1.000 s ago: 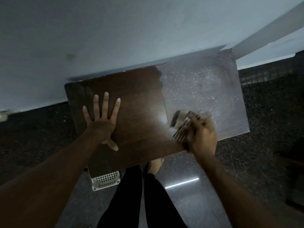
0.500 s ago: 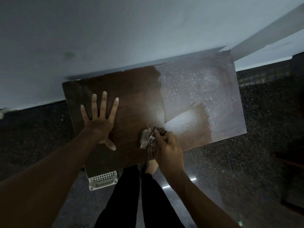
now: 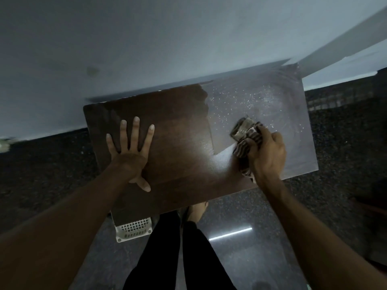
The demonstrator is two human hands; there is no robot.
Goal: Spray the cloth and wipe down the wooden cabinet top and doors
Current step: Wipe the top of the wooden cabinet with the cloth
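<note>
The dark wooden cabinet top (image 3: 178, 130) lies below me against a pale wall. Its left part looks clean and glossy; its right part is dull grey with dust and bright specks. My left hand (image 3: 130, 151) rests flat on the left part, fingers spread. My right hand (image 3: 267, 151) grips a bunched striped cloth (image 3: 246, 132) and presses it on the dusty right part, close to the border with the clean area. The cabinet doors are hidden under the top. No spray bottle is in view.
A white perforated plastic basket (image 3: 134, 229) sticks out from under the cabinet's front left. My legs and one bare foot (image 3: 198, 208) stand on the dark speckled floor in front. The wall (image 3: 167, 38) runs along the back edge.
My right hand swept the cloth left across the front of the dusty area, leaving a cleaned strip, then moved back right and farther from me. My left hand stayed put.
</note>
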